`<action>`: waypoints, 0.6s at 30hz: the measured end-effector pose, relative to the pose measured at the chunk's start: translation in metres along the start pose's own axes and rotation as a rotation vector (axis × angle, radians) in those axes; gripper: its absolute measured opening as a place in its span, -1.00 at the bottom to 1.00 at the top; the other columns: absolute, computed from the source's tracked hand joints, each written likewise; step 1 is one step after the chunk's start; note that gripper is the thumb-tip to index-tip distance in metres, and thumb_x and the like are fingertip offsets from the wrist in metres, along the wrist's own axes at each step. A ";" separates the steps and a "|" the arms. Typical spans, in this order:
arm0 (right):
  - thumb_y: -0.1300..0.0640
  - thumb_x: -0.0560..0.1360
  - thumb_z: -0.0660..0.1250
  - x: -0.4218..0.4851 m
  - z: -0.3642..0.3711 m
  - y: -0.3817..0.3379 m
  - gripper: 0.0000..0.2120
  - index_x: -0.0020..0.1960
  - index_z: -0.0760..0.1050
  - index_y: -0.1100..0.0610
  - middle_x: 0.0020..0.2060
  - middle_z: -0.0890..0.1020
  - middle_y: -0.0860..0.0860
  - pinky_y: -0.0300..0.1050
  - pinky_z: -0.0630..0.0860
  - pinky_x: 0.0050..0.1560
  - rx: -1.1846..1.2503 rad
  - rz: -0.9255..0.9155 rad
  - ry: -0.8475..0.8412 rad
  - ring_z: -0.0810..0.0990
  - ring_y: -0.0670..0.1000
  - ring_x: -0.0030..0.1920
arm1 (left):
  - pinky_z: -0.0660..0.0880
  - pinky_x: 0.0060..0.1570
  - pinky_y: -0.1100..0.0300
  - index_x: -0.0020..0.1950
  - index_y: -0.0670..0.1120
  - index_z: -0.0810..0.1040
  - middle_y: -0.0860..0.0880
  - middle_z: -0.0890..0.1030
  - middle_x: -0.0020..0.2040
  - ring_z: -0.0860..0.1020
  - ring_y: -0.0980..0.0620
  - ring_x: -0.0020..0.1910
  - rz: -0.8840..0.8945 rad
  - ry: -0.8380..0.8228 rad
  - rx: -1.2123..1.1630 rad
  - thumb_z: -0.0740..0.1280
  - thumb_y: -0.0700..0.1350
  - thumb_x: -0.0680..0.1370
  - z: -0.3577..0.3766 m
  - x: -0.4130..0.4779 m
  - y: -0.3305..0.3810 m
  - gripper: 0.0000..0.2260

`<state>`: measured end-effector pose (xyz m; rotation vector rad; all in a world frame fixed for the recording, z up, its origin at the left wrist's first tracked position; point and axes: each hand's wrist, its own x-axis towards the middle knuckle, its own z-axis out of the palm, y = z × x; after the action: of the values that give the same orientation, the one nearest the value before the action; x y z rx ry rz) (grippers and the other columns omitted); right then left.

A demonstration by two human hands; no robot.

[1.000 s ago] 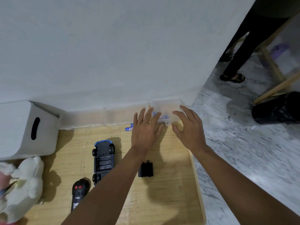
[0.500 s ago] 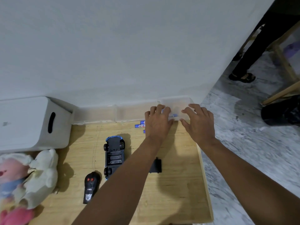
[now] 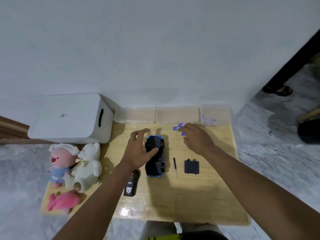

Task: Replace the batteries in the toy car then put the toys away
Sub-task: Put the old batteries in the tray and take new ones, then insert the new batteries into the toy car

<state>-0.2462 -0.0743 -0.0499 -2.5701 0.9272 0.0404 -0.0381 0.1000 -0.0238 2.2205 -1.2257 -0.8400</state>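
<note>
A black toy car with blue trim [image 3: 158, 168] lies belly-up in the middle of the wooden board [image 3: 190, 196]. My left hand [image 3: 140, 151] is spread over its left side, thumb on the underside, holding nothing. My right hand [image 3: 197, 138] reaches forward, fingertips over several loose blue batteries [image 3: 178, 126]; what is under the fingers is hidden. The black battery cover [image 3: 191, 166] and a small screwdriver [image 3: 175, 166] lie right of the car. The black remote [image 3: 131, 185] lies under my left wrist.
Three clear containers line the wall: two on the left [image 3: 135, 115] [image 3: 176, 114] and a right one [image 3: 215, 115] with blue batteries. A white storage box [image 3: 69, 118] stands back left. Plush toys [image 3: 60, 158] [image 3: 89, 163] [image 3: 62, 201] sit left. A person's foot [image 3: 277, 90] is back right.
Both hands left the right clear container. My left hand moved back to the car; my right hand shifted left to the loose batteries. The view pulled back.
</note>
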 end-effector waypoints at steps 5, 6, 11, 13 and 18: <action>0.39 0.51 0.29 0.006 0.029 -0.011 -0.60 0.29 0.55 0.10 0.23 0.56 0.09 0.06 0.51 0.19 -0.008 0.165 -0.030 0.46 0.17 0.27 | 0.52 0.33 -0.03 0.60 0.10 0.14 0.20 0.44 0.25 0.55 0.00 0.25 0.006 -0.304 -0.145 0.65 -0.07 0.38 0.008 -0.007 -0.020 -0.05; 0.43 0.49 0.29 0.004 0.033 -0.012 -0.57 0.29 0.55 0.12 0.22 0.57 0.10 0.05 0.51 0.20 0.001 0.193 -0.013 0.47 0.17 0.26 | 0.54 0.30 0.00 0.61 0.11 0.11 0.21 0.49 0.24 0.58 0.05 0.23 0.007 -0.327 -0.173 0.65 -0.12 0.37 0.010 -0.007 -0.022 -0.02; 0.41 0.51 0.27 -0.001 0.030 -0.022 -0.68 0.22 0.52 0.20 0.17 0.47 0.12 -0.06 0.48 -0.01 0.146 0.285 0.074 0.54 0.14 0.02 | 0.56 0.22 0.19 0.59 0.26 0.10 0.23 0.58 0.24 0.58 0.31 0.18 -0.028 -0.360 -0.307 0.65 -0.19 0.35 0.012 -0.005 -0.031 0.02; 0.39 0.49 0.24 0.004 0.020 -0.029 -0.80 0.07 0.49 0.21 0.06 0.46 0.10 -0.08 0.37 -0.14 0.106 0.313 0.046 0.53 0.15 -0.07 | 0.55 0.19 0.24 0.61 0.25 0.09 0.24 0.55 0.26 0.56 0.37 0.17 -0.020 -0.389 -0.330 0.64 -0.23 0.37 0.010 -0.001 -0.032 0.03; 0.14 0.55 0.23 0.024 0.001 -0.043 -0.73 0.24 0.40 0.13 0.10 0.47 0.06 -0.06 0.41 -0.24 -0.131 0.289 -0.030 0.58 0.17 -0.12 | 0.51 0.25 0.25 0.64 0.22 0.06 0.19 0.54 0.31 0.55 0.20 0.25 0.027 -0.450 -0.296 0.61 -0.27 0.38 0.007 0.011 -0.027 0.04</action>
<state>-0.2003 -0.0587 -0.0390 -2.5218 1.3170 0.2280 -0.0230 0.1037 -0.0498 1.8302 -1.2209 -1.4621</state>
